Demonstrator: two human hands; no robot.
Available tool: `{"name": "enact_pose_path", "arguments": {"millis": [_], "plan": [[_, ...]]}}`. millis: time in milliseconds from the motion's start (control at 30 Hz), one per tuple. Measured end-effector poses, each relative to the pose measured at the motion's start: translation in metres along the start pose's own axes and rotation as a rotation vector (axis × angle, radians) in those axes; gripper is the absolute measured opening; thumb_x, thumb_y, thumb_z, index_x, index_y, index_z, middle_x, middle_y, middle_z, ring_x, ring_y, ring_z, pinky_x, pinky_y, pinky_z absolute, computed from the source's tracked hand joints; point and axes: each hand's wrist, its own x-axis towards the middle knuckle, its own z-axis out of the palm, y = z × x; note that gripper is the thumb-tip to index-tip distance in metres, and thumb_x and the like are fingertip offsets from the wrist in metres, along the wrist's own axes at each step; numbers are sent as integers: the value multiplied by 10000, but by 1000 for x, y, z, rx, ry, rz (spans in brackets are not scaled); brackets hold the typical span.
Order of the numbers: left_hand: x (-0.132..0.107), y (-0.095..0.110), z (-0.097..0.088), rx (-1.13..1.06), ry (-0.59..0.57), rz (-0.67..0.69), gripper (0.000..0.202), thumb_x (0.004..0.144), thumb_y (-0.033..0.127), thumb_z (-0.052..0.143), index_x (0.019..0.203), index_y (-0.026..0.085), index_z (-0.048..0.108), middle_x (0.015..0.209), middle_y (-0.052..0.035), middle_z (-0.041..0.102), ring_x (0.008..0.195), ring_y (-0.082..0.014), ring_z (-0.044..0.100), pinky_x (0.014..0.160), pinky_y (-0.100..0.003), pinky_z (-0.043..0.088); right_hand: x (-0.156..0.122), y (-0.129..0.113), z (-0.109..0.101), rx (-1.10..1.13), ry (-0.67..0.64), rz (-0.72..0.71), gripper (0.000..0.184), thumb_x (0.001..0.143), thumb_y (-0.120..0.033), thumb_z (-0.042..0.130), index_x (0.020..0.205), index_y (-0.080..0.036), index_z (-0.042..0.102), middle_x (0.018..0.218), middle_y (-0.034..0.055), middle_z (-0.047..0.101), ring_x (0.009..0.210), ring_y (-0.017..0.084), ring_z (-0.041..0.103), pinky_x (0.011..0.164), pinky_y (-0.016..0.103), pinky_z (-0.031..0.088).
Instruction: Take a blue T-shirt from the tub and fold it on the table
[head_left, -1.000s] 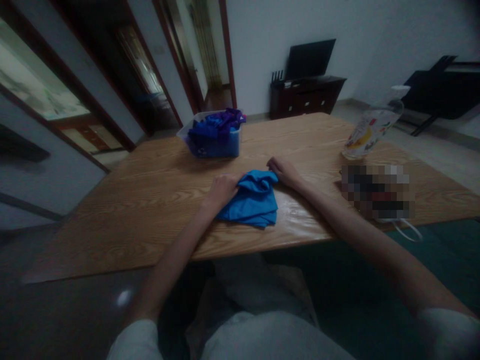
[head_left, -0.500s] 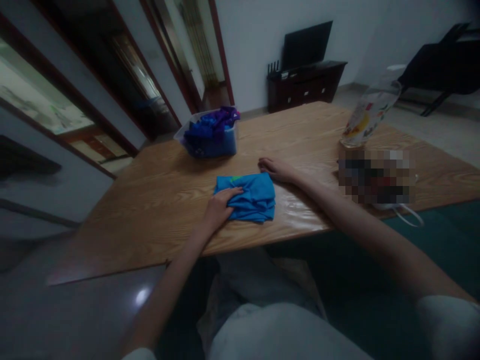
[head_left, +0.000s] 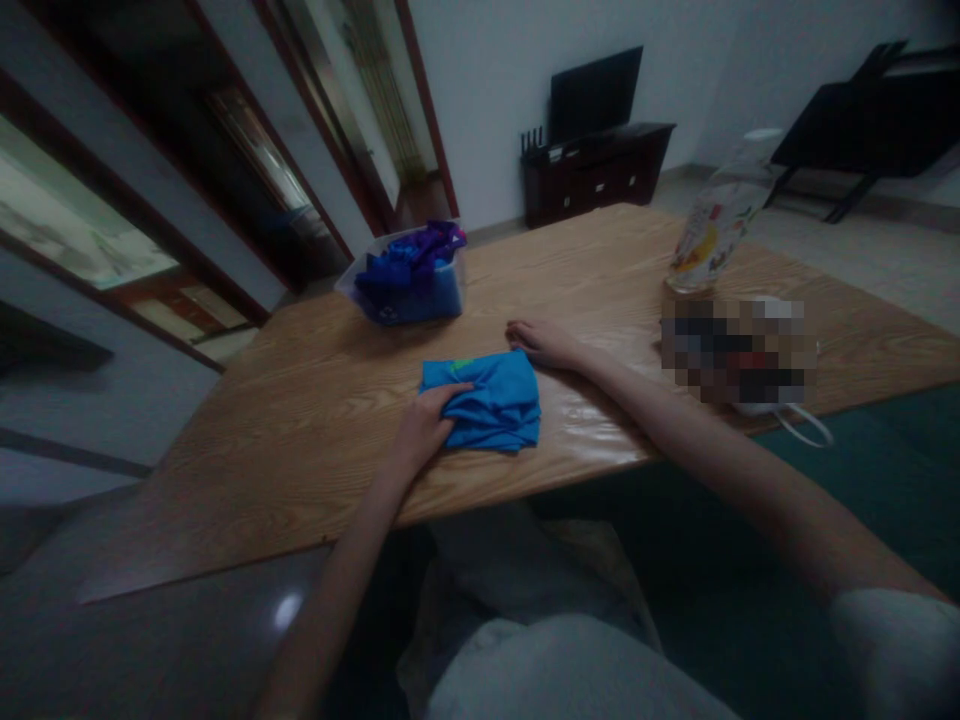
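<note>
Resting on the left part of a folded blue cloth (head_left: pixel 506 400), the left hand (head_left: pixel 426 428) lies palm down with its fingers reaching over the fabric; whether they pinch a layer or merely press on it cannot be told. The cloth lies on a wood-grained worktop (head_left: pixel 300 470), near the edge closest to the person. It forms a roughly rectangular bundle, creased across the middle and layered along its near side, with a small green mark (head_left: pixel 460 365) by its far edge. The right hand (head_left: pixel 544 345) lies just beyond the far right corner of the cloth, well apart from the left, its fingers loosely curled; whether it touches the fabric is unclear.

Farther back and to the left stands a translucent plastic tub (head_left: pixel 354 288), heaped with blue and purple fabric (head_left: pixel 412 255) that rises above the rim. Toward the right side of the worktop stands a clear bottle (head_left: pixel 716 230) with a white cap and a printed label. Just in front of it lies a pixelated object (head_left: pixel 739 355), its identity hidden, with a white loop (head_left: pixel 808 430) at its near side. In the background, a dark cabinet (head_left: pixel 596 178) carries a black screen (head_left: pixel 596 98).
</note>
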Motion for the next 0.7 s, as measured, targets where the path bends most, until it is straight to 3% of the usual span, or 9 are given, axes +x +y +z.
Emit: {"name": "enact_pose_path", "arguments": {"millis": [200, 367, 500, 600, 700], "plan": [[31, -8, -18, -9, 17, -85, 497, 900, 119, 645, 1325, 302, 827, 1305, -20, 850, 1198, -290, 798, 1096, -398, 615, 0, -2, -1, -50, -21, -10, 337, 1083, -356, 520, 1298, -165, 695, 1365, 202, 728, 1186, 322, 686, 1051, 434, 541], [82, -6, -41, -7, 59, -63, 399, 895, 210, 687, 1259, 237, 850, 1248, -38, 866, 1149, -288, 806, 1048, -347, 608, -1, -6, -2, 3, -15, -15, 347, 1057, -408, 603, 1277, -164, 717, 1315, 192, 751, 1151, 326, 694, 1034, 437, 544], [127, -12, -54, 63, 61, -38, 362, 888, 220, 698, 1208, 256, 864, 1204, -32, 874, 1135, -292, 808, 1026, -330, 599, -2, -3, -1, 16, 6, -36, 395, 1048, -362, 603, 1378, -175, 712, 1402, 179, 742, 1244, 322, 689, 1128, 466, 526], [154, -25, -49, 125, 88, -57, 320, 913, 257, 725, 1203, 273, 859, 1207, -56, 870, 1167, -326, 801, 1041, -364, 594, -2, 1, 1, 35, 34, -53, 449, 1033, -347, 611, 1448, -197, 694, 1480, 157, 728, 1338, 331, 676, 1195, 500, 504], [166, -44, -34, 100, 114, -92, 327, 958, 365, 755, 1267, 284, 823, 1264, -69, 851, 1212, -342, 784, 1078, -405, 587, -1, 3, 1, 77, 88, -61, 468, 1059, -350, 555, 1485, -190, 665, 1550, 154, 700, 1412, 335, 653, 1237, 514, 484]]}}
